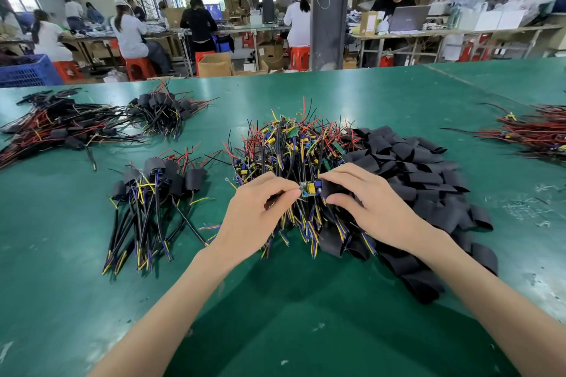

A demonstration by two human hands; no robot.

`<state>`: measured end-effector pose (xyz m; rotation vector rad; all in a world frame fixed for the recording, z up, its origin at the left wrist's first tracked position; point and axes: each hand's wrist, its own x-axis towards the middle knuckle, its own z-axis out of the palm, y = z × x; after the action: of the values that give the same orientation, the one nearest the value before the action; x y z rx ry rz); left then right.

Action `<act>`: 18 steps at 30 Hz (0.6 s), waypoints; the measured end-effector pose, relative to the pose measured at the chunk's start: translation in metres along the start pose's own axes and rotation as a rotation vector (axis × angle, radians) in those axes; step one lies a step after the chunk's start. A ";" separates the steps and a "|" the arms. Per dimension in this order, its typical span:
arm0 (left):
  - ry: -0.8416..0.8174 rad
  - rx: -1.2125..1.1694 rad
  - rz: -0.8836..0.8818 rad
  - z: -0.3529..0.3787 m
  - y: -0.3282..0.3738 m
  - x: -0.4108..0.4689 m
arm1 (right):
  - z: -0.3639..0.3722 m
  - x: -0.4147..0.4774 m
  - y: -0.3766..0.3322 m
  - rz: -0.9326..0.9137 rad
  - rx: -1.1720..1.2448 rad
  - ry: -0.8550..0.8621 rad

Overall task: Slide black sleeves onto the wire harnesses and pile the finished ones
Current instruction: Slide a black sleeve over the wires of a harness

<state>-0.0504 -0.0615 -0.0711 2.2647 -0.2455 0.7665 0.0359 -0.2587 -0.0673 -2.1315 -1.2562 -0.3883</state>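
Work surface: a green mat [275,315], scuffed with pale marks toward 3 o'clock.

At centre, the left hand [254,217] pinches a wire harness [309,188] by its small green board. The right hand [367,202] pinches a black sleeve [329,190] touching the board's right end. Both hands sit over the near edge of the unsleeved harness heap [294,147] at 12 o'clock.

The loose sleeve heap [422,168] spans 2 to 4 o'clock and touches that heap. The finished pile [156,193] lies apart at 9 o'clock, with further sleeved bundles [162,113] at 10 to 11 o'clock.

Room beyond: a dark pillar [329,9] at 12 o'clock, seated workers at benches, red stools [300,56], a blue crate [29,72] at 10 o'clock and a laptop [409,18] at 1 o'clock.
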 end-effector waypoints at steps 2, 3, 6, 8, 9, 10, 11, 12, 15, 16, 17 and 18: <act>-0.016 0.018 0.005 0.000 -0.002 0.000 | -0.002 0.000 0.001 -0.005 0.015 -0.009; -0.025 0.026 0.008 0.000 -0.002 0.000 | -0.002 0.001 0.002 -0.008 0.025 -0.014; -0.042 0.058 0.013 0.000 -0.003 0.000 | -0.003 0.001 0.003 -0.018 0.048 -0.033; -0.038 0.070 0.002 0.000 -0.004 0.000 | -0.002 0.001 0.003 -0.013 0.059 -0.025; -0.035 0.073 -0.004 0.001 -0.005 0.000 | -0.002 0.001 0.002 -0.012 0.064 -0.011; -0.035 0.076 -0.007 0.001 -0.005 0.000 | -0.001 0.001 0.001 -0.016 0.067 0.007; -0.038 0.077 -0.009 0.002 -0.004 -0.001 | 0.000 0.001 -0.001 -0.024 0.070 0.024; -0.040 0.072 -0.012 0.003 -0.004 -0.001 | 0.001 0.000 -0.002 -0.037 0.068 0.035; -0.046 0.073 -0.011 0.005 -0.002 -0.002 | 0.005 -0.001 -0.006 -0.096 0.031 0.049; -0.046 0.083 -0.004 0.006 -0.002 -0.003 | 0.006 -0.001 -0.006 -0.106 0.025 0.056; -0.046 0.092 0.001 0.006 -0.002 -0.003 | 0.006 -0.001 -0.006 -0.113 0.025 0.065; -0.043 0.102 0.006 0.006 -0.002 -0.003 | 0.006 -0.002 -0.006 -0.117 0.026 0.075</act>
<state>-0.0494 -0.0645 -0.0767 2.3794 -0.2379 0.7495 0.0295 -0.2539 -0.0702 -2.0086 -1.3398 -0.4945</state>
